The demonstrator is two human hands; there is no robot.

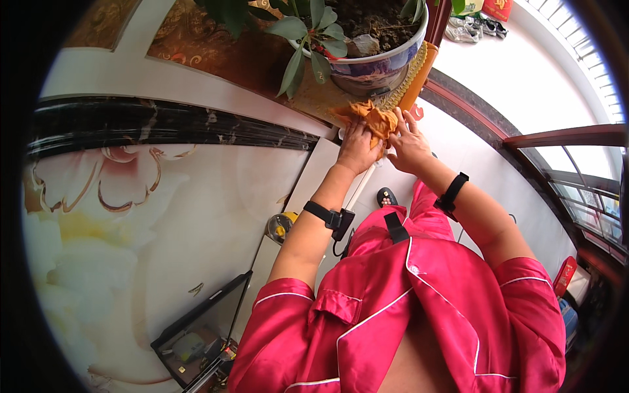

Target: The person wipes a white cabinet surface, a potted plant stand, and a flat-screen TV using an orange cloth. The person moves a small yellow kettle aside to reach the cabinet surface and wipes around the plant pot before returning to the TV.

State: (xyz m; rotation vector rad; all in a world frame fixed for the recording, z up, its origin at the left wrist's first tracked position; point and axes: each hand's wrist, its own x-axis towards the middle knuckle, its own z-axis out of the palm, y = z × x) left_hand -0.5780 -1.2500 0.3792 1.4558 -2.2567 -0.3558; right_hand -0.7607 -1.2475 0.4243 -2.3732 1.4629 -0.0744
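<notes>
An orange cloth [377, 123] lies crumpled at the near end of a cabinet with an orange edge [421, 73] and a gold lace-trimmed cover [314, 104]. My left hand [359, 147] presses on the cloth's near side, its fingertips partly hidden in the folds. At the cloth's right side is my right hand [409, 143], fingers spread and touching or very near it; whether they grip it is unclear. Just beyond the cloth stands a blue-and-white ceramic plant pot [376, 73] holding soil and a green leafy plant [319, 29].
A black marble-look ledge [172, 123] runs along the left wall. Below it are a yellow round object [281, 227] and a black-framed glass case [196, 339]. Glazed dark-red doors [565, 140] stand at the right, with shoes [471, 29] on the floor beyond the threshold.
</notes>
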